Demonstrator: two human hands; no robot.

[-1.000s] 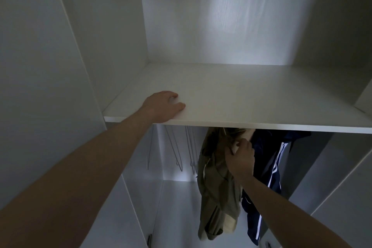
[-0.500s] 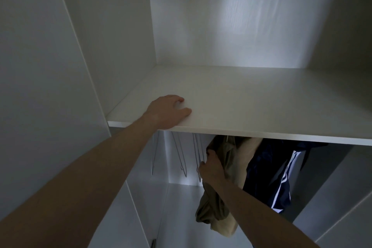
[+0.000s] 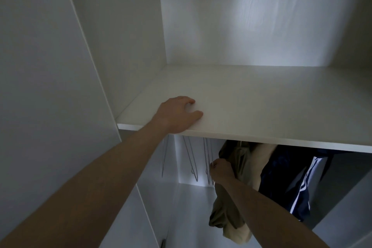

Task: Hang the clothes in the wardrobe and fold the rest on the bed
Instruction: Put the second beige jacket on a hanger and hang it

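Note:
My left hand (image 3: 177, 113) rests palm down on the front of the white wardrobe shelf (image 3: 261, 106), holding nothing. Below the shelf an olive-and-beige garment (image 3: 239, 167) hangs beside a dark navy garment with white stripes (image 3: 285, 179). My right hand (image 3: 221, 171) is under the shelf at the olive garment's left edge. Its fingers are curled around the rightmost of several bare wire hangers (image 3: 191, 159). The rail and the hanger hooks are hidden behind the shelf.
The open wardrobe door (image 3: 40, 86) stands close on the left, and the inner side wall (image 3: 120, 36) rises above the shelf. The shelf top holds only my left hand. A pale wardrobe floor (image 3: 191, 207) shows below the hanging clothes.
My right hand has moved left, from the top of the olive garment to its left edge beside the wire hangers. My left hand has stayed on the shelf.

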